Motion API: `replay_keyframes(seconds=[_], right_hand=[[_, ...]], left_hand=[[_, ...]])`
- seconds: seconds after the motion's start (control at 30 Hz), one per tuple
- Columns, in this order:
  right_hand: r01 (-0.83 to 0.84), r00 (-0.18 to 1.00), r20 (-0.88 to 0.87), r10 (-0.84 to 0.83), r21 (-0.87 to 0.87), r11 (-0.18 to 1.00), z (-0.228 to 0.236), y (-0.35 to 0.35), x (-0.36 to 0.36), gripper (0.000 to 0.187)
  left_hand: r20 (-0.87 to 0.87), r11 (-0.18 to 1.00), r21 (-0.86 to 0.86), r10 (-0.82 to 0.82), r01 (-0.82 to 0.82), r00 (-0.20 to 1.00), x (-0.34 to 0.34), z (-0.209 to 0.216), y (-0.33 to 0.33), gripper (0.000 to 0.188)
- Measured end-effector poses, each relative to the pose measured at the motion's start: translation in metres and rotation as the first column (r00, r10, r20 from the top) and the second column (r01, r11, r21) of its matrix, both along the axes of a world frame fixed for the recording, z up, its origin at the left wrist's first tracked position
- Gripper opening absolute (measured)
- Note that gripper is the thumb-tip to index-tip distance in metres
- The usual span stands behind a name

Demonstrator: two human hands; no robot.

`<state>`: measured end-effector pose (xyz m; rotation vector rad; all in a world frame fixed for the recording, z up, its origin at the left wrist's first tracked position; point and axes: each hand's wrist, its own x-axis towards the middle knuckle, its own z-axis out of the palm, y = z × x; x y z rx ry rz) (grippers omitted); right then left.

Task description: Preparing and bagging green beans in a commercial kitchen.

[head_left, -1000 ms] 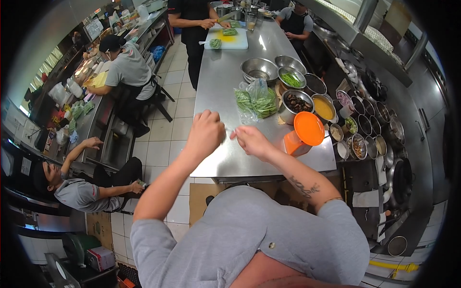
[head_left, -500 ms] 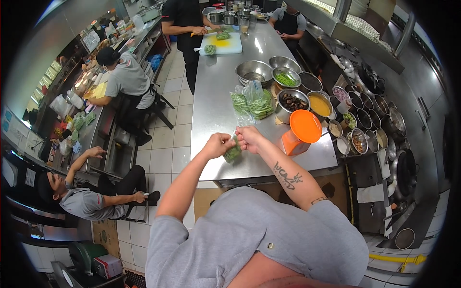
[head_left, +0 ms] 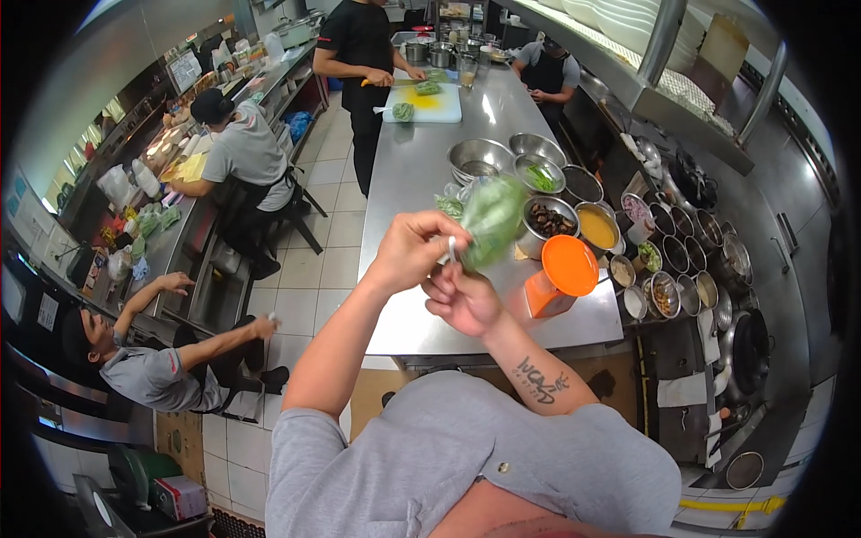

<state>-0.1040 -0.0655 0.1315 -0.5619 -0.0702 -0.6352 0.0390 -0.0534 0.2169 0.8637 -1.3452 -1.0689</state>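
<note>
Above the near end of the steel table, my left hand [head_left: 414, 254] is closed, pinching the twisted white neck of a small clear plastic bag of green vegetables [head_left: 495, 220]. The bag is raised and blurred by motion. My right hand [head_left: 466, 298] is closed just below, its fingers curled at the same neck; what exactly they grip is partly hidden. Behind the raised bag, part of another bag of greens [head_left: 447, 205] shows on the table. To the right of my hands stands an orange scale [head_left: 570, 265] with a round top.
Steel bowls [head_left: 480, 160] stand beyond, with a bowl of dark pieces [head_left: 550, 218] and a bowl of yellow liquid [head_left: 597, 226]. Farther off, a co-worker in black cuts greens on a white cutting board [head_left: 430, 105]. Two people in grey sit at left. Several metal containers [head_left: 665, 266] line the right.
Both hands have lifted the small bag off the low spot over the table and swung it upward, so it hides much of the bag behind. The seated person's arm at lower left has risen.
</note>
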Motion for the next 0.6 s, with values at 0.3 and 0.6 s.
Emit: replay_keyframes(seconds=[0.3,0.6], right_hand=[[-0.287,0.763,-0.300,-0.572,-0.951,0.115,0.094,0.003,-0.044,0.005],[-0.598,0.426,-0.180,-0.887,-0.791,-0.127,-0.008,0.016,0.000,0.007]], left_hand=[[0.648,0.895,-0.329,-0.019,0.302,0.761,0.005,0.015,0.083,0.019],[0.383,0.891,0.190,0.319,-0.412,0.867,-0.005,-0.135,0.096,0.010]])
